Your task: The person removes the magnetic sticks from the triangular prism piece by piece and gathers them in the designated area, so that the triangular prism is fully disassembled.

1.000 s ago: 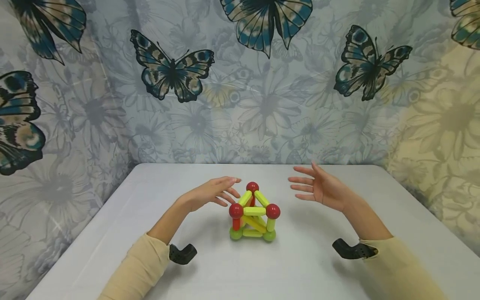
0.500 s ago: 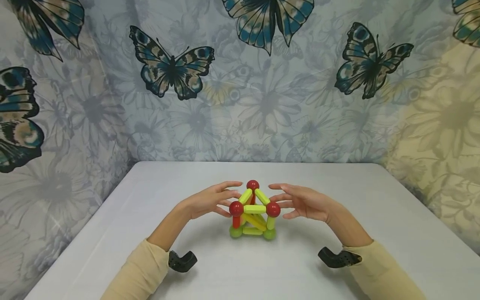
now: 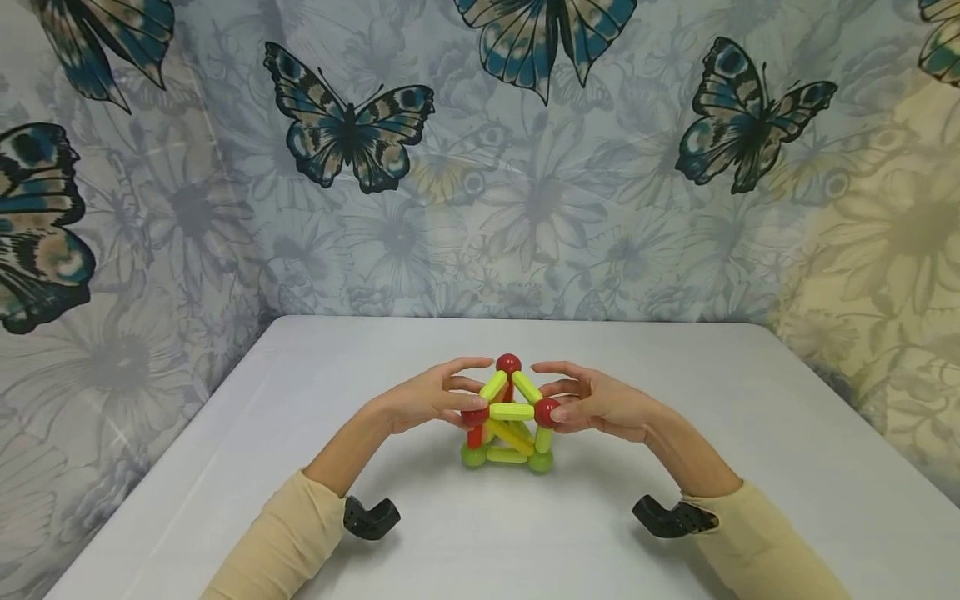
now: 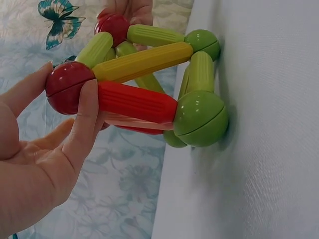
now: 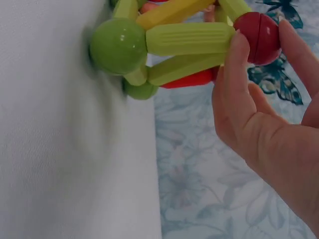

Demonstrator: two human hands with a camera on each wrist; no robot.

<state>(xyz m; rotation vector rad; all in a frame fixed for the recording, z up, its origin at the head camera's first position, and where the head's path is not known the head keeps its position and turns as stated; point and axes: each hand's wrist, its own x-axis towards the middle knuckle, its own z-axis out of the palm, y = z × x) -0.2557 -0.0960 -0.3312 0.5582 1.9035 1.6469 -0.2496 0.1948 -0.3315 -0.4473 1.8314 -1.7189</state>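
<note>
A ball-and-rod toy frame (image 3: 512,412) stands on the table, with red balls on top and green balls (image 4: 202,118) at its foot. Its rods are lime green, yellow (image 4: 144,61) and red (image 4: 137,102). My left hand (image 3: 429,395) pinches the front left red ball (image 4: 70,87) between thumb and finger. On the other side my right hand (image 3: 606,403) pinches the front right red ball (image 5: 257,38) the same way. The rear red ball (image 3: 508,363) sits between the two hands' outstretched fingers, which partly pass behind the frame. In both wrist views the green balls touch the tabletop.
The white table (image 3: 300,392) runs back to a wall hung with butterfly-patterned cloth (image 3: 405,250). A black wrist device (image 3: 371,518) sticks out from the left sleeve, and another black device (image 3: 675,517) from the right one.
My right hand has come in leftward to the frame, and my left hand has shifted slightly right. Both hands have taken hold of the front red balls. The frame stays on the table.
</note>
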